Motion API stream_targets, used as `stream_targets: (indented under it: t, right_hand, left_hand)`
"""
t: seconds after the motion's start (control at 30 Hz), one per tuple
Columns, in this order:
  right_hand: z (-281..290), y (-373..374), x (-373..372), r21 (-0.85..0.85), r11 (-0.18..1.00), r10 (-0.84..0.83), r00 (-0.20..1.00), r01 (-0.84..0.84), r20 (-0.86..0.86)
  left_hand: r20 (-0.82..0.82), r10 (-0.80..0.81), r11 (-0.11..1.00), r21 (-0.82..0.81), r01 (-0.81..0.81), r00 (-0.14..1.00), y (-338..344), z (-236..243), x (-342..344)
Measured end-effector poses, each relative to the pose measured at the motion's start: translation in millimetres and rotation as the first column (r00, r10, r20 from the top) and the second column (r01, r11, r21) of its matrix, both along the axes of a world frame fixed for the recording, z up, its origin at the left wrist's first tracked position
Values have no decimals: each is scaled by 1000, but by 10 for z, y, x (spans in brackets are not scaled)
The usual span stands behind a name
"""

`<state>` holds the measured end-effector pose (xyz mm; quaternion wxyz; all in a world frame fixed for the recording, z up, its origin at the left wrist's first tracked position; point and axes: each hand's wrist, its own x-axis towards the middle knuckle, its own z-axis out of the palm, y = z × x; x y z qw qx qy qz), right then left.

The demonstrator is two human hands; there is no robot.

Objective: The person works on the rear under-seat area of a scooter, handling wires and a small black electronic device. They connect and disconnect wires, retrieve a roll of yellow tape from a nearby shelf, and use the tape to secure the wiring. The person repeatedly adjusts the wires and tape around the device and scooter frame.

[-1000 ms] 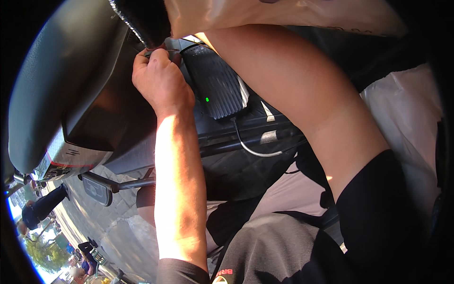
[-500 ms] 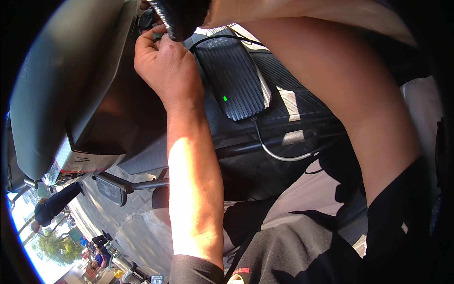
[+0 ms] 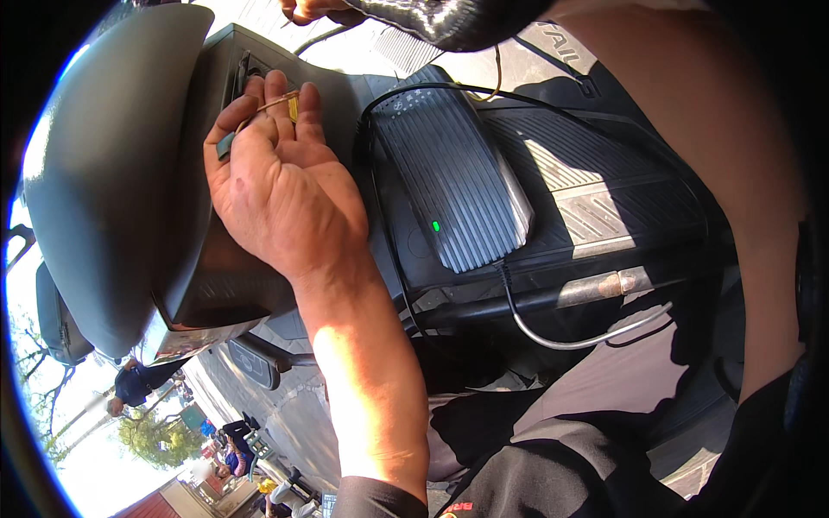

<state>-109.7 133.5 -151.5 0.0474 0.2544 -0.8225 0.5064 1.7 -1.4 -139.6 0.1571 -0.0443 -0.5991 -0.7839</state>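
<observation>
My left hand point(image 3: 276, 186) rests against the dark front panel of a scooter's seat box point(image 3: 207, 259), close to a slot point(image 3: 237, 73) in it. Its fingers pinch a small key-like thing with a thin ring and a yellow tag point(image 3: 294, 108). My right arm crosses the right side of the picture and goes up. Only the fingertips of my right hand point(image 3: 315, 9) show at the top edge, beside a shiny black thing point(image 3: 449, 22). Whether they grip it is hidden.
A grey ribbed charger box point(image 3: 453, 186) with a green light lies on the scooter's black footboard point(image 3: 604, 198). Black cables point(image 3: 553, 332) run from it. The dark grey seat point(image 3: 104, 190) curves along the left. People point(image 3: 138, 384) stand on the street below.
My head has come closer to the scooter. My left hand has dropped from the top edge to the panel by the slot, with its fingers now spread around the small key-like thing.
</observation>
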Motion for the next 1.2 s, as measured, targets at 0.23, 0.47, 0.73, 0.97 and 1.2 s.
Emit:
stream_targets:
  t: [0.23,0.47,0.73,0.97,1.2]
  right_hand:
    - [-8,41,-70,51,999,15,1000,-14,-23]
    - [-32,-175,-10,109,991,75,997,-74,-5]
    - [-151,-284,-19,-32,998,46,999,-46,5]
    - [-97,-241,34,-13,996,92,992,-91,90]
    - [-59,-305,69,3,994,104,979,-107,177]
  left_hand:
    - [7,31,1000,-7,-31,1000,150,97,19]
    - [2,44,999,3,-44,999,-1,59,91]
    - [-13,64,997,-32,-65,998,-31,15,143]
    - [-24,100,992,-69,-102,995,-7,1,156]
    - [-13,104,995,-3,-104,995,-76,13,177]
